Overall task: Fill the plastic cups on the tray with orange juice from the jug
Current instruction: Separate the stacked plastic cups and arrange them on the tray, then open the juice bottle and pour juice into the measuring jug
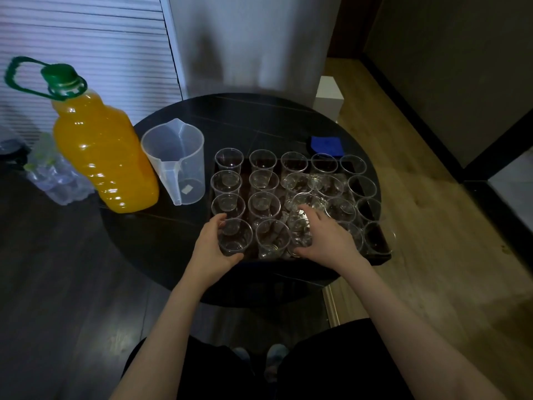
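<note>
Risk, empty cups tipping: left hand (pixel 212 249) is curling round the near-left cup (pixel 235 236), right hand (pixel 323 235) gripping a leaning cup (pixel 301 226) on the crowded tray (pixel 380 256), while the jug (pixel 176 160) is sitting empty on the counter (pixel 161 235).

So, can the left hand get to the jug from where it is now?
Probably yes. The left hand grips a cup at the tray's near left corner, so it must let go first. The empty jug stands just left of the tray, with only bare table between.
</note>
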